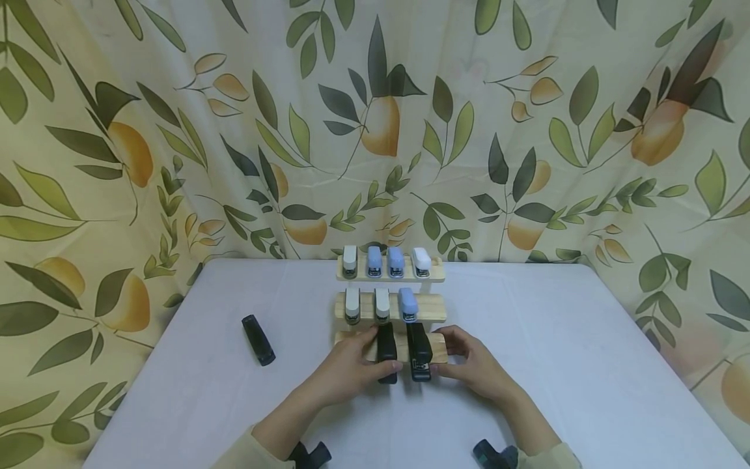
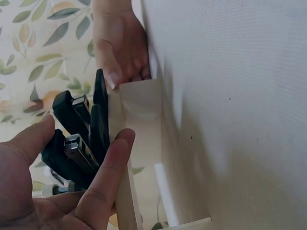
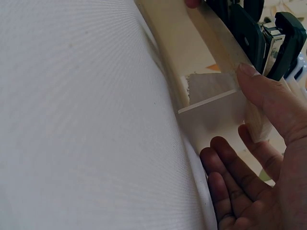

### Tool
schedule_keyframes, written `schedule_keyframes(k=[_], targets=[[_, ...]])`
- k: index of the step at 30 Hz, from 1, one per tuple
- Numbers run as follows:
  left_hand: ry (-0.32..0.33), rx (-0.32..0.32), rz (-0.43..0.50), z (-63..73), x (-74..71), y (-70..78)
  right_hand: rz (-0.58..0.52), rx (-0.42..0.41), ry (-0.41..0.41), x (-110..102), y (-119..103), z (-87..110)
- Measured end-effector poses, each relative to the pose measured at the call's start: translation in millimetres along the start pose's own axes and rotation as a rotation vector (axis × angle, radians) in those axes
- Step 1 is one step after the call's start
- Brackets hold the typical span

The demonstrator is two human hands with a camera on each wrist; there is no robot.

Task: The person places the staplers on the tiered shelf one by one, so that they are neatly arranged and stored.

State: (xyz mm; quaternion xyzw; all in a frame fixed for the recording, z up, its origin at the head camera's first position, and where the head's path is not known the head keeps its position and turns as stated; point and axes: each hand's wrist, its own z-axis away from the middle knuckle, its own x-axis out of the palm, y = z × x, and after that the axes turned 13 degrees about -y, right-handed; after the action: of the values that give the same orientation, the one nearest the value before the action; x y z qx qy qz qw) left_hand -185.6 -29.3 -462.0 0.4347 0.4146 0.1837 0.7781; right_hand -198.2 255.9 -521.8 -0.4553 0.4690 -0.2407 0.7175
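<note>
A three-tier wooden display rack [image 1: 432, 309] with clear supports holds small staplers. Two black staplers lie on its lowest board, side by side, their front ends reaching past the board's edge. My left hand [image 1: 350, 366] grips the left black stapler [image 1: 386, 350] between thumb and fingers; in the left wrist view a fingertip [image 2: 125, 136] is right at the board's edge. The other black stapler [image 1: 418, 348] stands just right of it. My right hand [image 1: 477, 366] holds the right end of the lowest board [image 3: 258, 122], thumb on the front edge and index finger at the end.
On the middle board stand two white staplers and one blue stapler [image 1: 408, 304]. The top board carries white and blue staplers [image 1: 374, 262]. A third black stapler [image 1: 258, 340] lies on the white tabletop [image 1: 193, 391], left of the rack. A leaf-patterned curtain [image 1: 375, 195] hangs behind.
</note>
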Motion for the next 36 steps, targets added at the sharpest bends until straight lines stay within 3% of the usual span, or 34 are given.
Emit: schedule_keyframes(k=[19, 28, 36], targets=[[0.001, 0.003, -0.031, -0.4, -0.9, 2.3, -0.011, 0.003, 0.004, -0.2, 1.7, 0.0], [0.009, 0.026, -0.031, 5.7, -4.9, 1.5, -0.006, -0.006, 0.004, -0.5, 1.1, 0.1], [0.009, 0.064, 0.046, 13.3, -8.8, -3.4, -0.008, 0.001, -0.001, -0.9, 0.3, 0.5]])
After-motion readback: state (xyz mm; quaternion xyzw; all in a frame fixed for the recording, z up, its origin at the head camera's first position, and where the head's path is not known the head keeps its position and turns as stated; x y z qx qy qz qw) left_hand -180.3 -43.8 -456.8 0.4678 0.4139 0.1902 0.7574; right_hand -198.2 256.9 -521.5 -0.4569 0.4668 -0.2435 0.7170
